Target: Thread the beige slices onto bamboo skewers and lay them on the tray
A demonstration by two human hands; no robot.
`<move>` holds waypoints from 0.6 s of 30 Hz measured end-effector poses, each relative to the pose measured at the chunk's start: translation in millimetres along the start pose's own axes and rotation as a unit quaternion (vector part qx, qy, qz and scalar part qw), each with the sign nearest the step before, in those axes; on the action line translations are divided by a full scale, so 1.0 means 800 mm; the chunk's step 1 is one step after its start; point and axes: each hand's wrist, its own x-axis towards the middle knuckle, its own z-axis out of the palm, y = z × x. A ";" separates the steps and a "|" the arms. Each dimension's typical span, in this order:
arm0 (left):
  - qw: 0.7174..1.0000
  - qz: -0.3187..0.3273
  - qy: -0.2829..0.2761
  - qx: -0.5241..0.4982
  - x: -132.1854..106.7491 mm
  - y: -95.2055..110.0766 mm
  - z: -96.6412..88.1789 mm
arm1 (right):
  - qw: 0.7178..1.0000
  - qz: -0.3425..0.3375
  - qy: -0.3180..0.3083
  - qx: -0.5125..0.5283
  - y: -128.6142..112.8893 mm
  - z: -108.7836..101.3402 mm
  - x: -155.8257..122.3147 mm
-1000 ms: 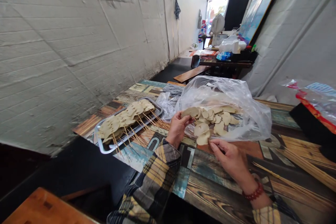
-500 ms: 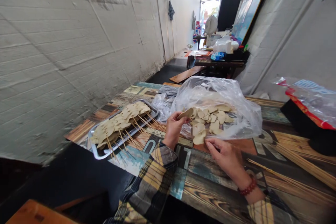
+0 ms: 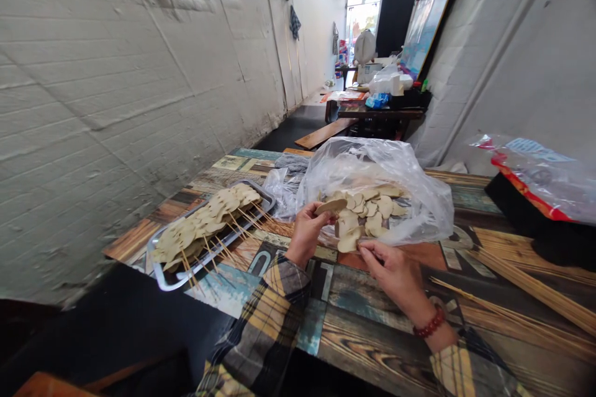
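Note:
My left hand (image 3: 305,232) is closed around a pale, flat slice of food (image 3: 331,205), gripped between thumb and fingers; it could be more than one slice. Fingers pinched together, my right hand (image 3: 393,273) is at the edge of another pale slice (image 3: 349,240), near the mouth of a clear plastic bag (image 3: 428,201). Loose slices (image 3: 372,206) lie spread inside this bag. To the left, a metal tray (image 3: 166,281) holds a stack of skewered slices (image 3: 205,220), their thin sticks poking out over its near rim.
Bare bamboo skewers (image 3: 526,285) lie on the patterned wooden table (image 3: 372,347) at the right. Behind them is a red-edged plastic package (image 3: 535,189) on something black. A grey cloth (image 3: 292,163) lies behind the tray. Further off stands a cluttered second table (image 3: 382,113) with a bench (image 3: 326,133).
The whole view has shifted, so the scene sits further left. In my left hand the slice is tilted slightly flatter. My right fingers remain at the edge of the lower slice.

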 end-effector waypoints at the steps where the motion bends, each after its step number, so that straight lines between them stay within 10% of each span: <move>1: 1.000 -0.013 0.001 -0.026 0.000 0.000 0.000 | 1.000 -0.001 0.002 -0.006 -0.001 0.000 0.000; 18: 0.989 -0.100 0.032 -0.106 0.003 -0.007 -0.013 | 0.999 -0.024 0.017 0.025 0.013 0.007 -0.006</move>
